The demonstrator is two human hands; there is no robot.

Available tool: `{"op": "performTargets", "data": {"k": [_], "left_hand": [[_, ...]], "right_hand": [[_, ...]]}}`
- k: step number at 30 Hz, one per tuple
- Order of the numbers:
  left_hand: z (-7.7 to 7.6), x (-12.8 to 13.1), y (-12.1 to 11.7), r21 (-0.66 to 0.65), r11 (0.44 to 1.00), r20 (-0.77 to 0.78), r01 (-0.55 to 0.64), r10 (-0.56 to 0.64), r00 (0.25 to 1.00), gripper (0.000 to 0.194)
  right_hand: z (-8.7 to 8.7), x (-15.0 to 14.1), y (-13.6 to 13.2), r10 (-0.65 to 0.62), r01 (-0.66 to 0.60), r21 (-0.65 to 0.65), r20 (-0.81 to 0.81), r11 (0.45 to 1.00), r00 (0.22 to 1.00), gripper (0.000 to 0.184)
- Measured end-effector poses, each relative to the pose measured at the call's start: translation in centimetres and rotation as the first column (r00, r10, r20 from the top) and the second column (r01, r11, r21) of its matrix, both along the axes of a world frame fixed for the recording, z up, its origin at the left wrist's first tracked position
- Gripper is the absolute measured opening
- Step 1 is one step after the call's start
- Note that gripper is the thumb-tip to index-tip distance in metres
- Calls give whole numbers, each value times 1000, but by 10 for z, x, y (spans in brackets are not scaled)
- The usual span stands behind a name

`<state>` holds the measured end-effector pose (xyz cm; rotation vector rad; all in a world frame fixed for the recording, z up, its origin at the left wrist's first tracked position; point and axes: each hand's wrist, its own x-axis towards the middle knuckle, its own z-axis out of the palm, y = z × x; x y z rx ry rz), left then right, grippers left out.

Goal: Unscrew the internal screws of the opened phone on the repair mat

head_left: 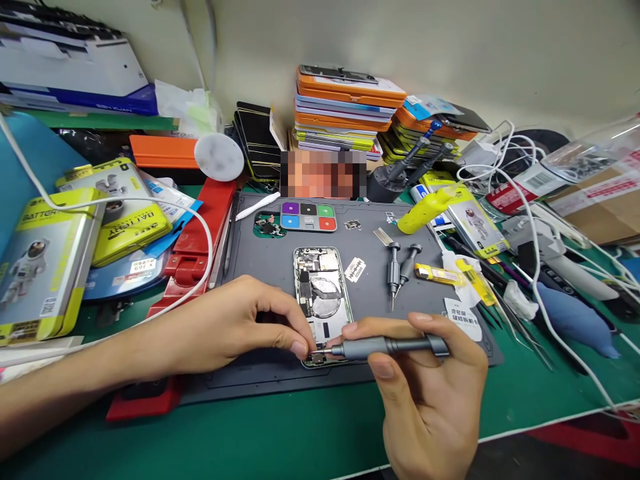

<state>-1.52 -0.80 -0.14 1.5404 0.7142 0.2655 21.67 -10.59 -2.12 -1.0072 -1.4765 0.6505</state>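
Observation:
An opened phone [326, 303] lies on the grey work mat [273, 273], its inner parts exposed. In my right hand [433, 387] is a grey screwdriver [370, 348], held almost level with its tip pointing left at the phone's lower end. My left hand [250, 327] reaches in from the left, thumb and forefinger pinched together beside that tip at the phone's lower left corner. Whatever sits between those fingertips is too small to name. Two more screwdrivers [393, 270] lie to the phone's right, near a razor blade [355, 269].
A coloured tray [309, 217] and a small circuit board [270, 225] lie behind the phone. Red clamp [187, 267] and battery boxes [47, 267] crowd the left. At right are a yellow bottle [425, 210], tweezers [520, 330], a blue air blower [575, 320] and a white cable [537, 267].

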Motion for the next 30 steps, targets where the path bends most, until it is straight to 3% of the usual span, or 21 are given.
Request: {"op": "performTargets", "data": {"k": [12, 20, 24, 30], "left_hand": [[1, 1, -1, -13, 1000, 11, 3, -3, 1000, 12], [3, 3, -1, 97, 995, -20, 15, -13, 1000, 10], [5, 3, -1, 74, 997, -28, 18, -15, 999, 11], [10, 3, -5, 44, 999, -151, -24, 30, 988, 25]], "right_hand": [[-1, -1, -1, -57, 57, -23, -16, 998, 998, 45], [-2, -4, 0, -59, 58, -38, -38, 998, 998, 45], [-2, -4, 1, -75, 72, -58, -58, 996, 995, 41], [0, -3, -1, -144, 130, -95, -157, 987, 977, 35]]}}
